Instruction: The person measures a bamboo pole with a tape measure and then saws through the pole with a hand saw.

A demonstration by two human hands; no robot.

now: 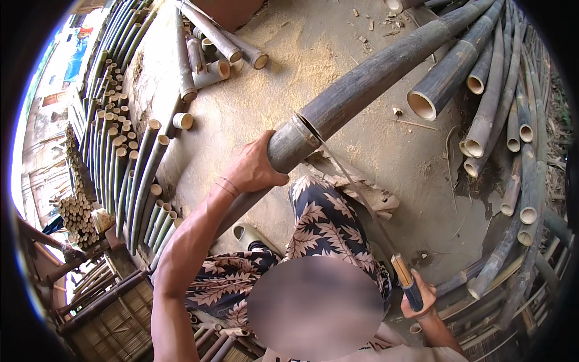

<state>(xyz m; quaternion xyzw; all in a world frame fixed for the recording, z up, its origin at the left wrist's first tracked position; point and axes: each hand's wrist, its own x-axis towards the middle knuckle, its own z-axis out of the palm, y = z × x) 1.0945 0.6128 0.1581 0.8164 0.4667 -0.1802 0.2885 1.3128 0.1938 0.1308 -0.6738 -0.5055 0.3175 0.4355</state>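
Note:
A thick grey bamboo pole [377, 84] slants from the upper right down to the lower left, in front of my body. My left hand [256, 166] is wrapped round it just below a node ring. Beside that ring a dark cut opens in the pole, and the thin blade of a handsaw [356, 181] sits in it. The blade runs down to the right toward its wood and black handle. Around this handle my right hand [422, 295] is closed. My leg in dark leaf-patterned cloth [322, 217] is bent below the pole.
Several hollow bamboo poles [443, 78] lie fanned out at the right. Shorter cut pieces [211, 73] lie at the upper left, beside a dense stack of upright poles [108, 133]. Sawdust [301, 60] covers part of the floor. A crumpled brown sheet [362, 187] lies under the saw.

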